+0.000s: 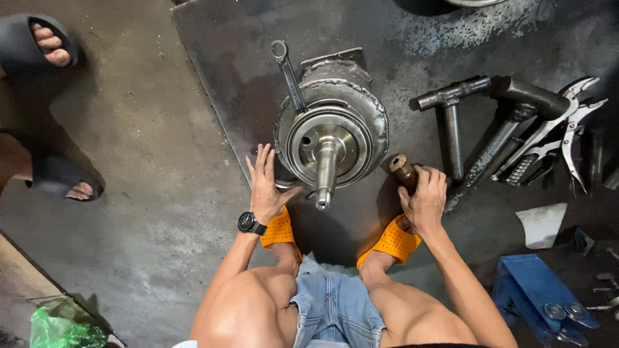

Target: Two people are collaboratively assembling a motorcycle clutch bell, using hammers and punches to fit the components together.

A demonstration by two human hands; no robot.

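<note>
The crankshaft assembly (332, 129) stands upright on a dark steel plate (219, 58) laid on the concrete floor (129, 161). Its central shaft (326, 171) points up toward the camera, and its connecting rod (288, 74) leans off the far-left side of the flywheel.

The left hand (267, 187) lies at the near-left edge of the crankshaft assembly, fingers (263, 161) spread and released, the palm flat against the flywheel's lower rim. A black wristwatch (250, 223) sits on that wrist.

The right hand (425, 196) is just to the near-right of the crankshaft assembly, clenched around a rusty cylindrical handle (403, 171) whose worn end stands close to the flywheel rim; contact between the two cannot be confirmed.

The person squats directly below the crankshaft assembly, feet in orange slippers (394, 241) on the plate, wearing denim shorts (332, 303).

Right of the crankshaft assembly lie a T-shaped steel tool (451, 122), a heavy hammer (516, 109) and locking pliers (574, 122). Further to the near-right stand a blue metal stand (535, 290) and a white scrap (541, 224).

Far left of the crankshaft assembly are another person's feet in black slippers (58, 174). A green plastic bag (61, 328) lies at the near-left corner.
</note>
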